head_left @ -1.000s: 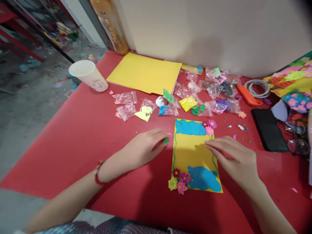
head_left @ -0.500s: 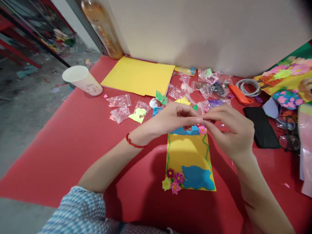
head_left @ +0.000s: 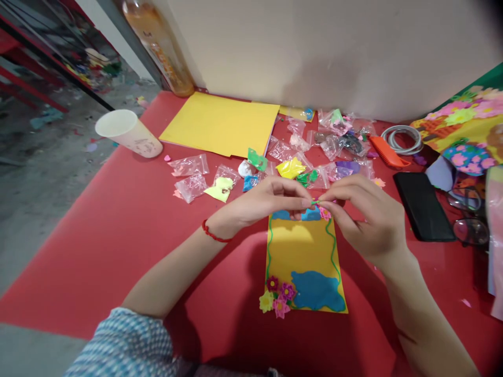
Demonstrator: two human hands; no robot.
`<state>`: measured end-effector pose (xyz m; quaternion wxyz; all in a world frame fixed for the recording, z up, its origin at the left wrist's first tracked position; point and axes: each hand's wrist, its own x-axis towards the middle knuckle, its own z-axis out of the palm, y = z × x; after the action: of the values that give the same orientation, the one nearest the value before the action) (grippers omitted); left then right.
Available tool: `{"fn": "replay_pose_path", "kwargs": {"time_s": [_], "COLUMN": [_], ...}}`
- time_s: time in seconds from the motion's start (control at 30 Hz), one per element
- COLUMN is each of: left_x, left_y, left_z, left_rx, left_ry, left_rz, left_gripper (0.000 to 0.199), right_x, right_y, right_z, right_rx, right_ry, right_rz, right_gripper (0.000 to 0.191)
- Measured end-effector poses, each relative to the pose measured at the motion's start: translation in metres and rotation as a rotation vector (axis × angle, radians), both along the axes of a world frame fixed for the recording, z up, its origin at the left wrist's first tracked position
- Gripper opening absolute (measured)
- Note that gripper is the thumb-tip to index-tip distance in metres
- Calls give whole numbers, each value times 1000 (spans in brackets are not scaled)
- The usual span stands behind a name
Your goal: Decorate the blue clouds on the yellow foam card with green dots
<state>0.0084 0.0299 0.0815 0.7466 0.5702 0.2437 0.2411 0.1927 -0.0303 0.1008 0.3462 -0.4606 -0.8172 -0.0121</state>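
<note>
Left hand (head_left: 269,201) meets right hand (head_left: 367,220) over yellow rectangular card (head_left: 299,242).
Both grips, earlier apart, now pinch a small green clay piece (head_left: 315,202), seemingly shaping it.

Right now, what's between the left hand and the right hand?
In the head view, a small green piece bridges the gap, pinched by left hand and right hand.

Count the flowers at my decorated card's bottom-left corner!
4: a dark red flower at upper left, a purple flower right of it, a yellow flower at lower left and a pink flower beside that.
</note>
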Motion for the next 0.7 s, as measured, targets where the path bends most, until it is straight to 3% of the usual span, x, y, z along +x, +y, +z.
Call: {"fn": "replay_pose_path", "kwargs": {"time_s": [0.37, 0.43, 0.57, 0.7], "left_x": [2, 2, 1, -1], "left_y": [-2, -1, 1, 1], "left_z": [3, 2, 2, 2], "left_rx": [31, 51, 63, 72], "left_ry": [78, 88, 159, 169], "left_rz": [70, 117, 248, 271], "left_gripper": [10, 9, 6, 8], "right_x": [-4, -2, 7, 10], "right_y": [2, 1, -2, -4], "right_z": [-7, -6, 0, 4], "right_rx": [21, 13, -5, -67], "right_ry": [-10, 67, 432, 449], "right_rz": [-17, -70, -284, -314], "right_gripper": [9, 10, 12, 15]}}
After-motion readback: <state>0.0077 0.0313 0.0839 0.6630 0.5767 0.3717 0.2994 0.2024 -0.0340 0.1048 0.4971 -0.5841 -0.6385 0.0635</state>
